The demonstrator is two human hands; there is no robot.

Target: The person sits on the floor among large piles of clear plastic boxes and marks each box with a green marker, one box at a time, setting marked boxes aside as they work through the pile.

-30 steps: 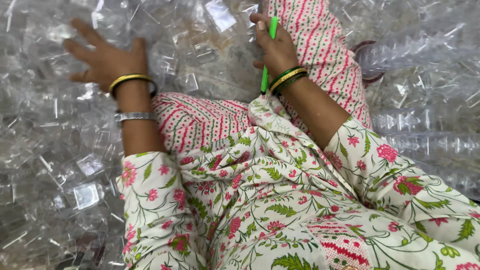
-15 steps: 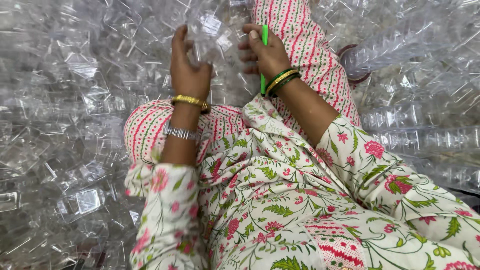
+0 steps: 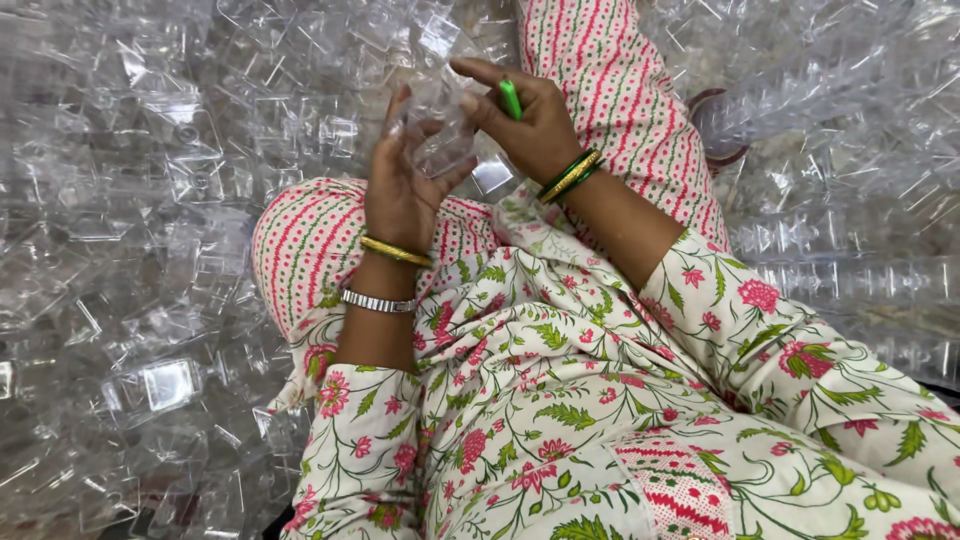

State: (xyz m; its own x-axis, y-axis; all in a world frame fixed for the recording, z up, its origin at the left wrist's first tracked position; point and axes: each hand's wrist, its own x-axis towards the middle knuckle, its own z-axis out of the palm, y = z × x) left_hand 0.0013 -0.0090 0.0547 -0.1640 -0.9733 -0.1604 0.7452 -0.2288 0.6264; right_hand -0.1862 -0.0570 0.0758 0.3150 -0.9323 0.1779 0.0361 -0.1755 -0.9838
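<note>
Now raised off heap: left hand (image 3: 400, 195) gripping clear plastic piece (image 3: 437, 125), right hand (image 3: 530, 120) pinching it, green tool (image 3: 511, 99) tucked; clear plastic pile (image 3: 150, 250) crowding all around.

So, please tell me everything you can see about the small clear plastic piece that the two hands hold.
The small clear plastic piece looks like a thin, transparent moulded part, glossy, with bright reflections; its exact shape is hard to tell. It is held up above the lap, between both hands. The left hand cups it from below and the side with raised fingers, and the right hand touches its upper right edge while also keeping a thin green stick. Behind it lies a heap of similar clear plastic pieces.
</note>
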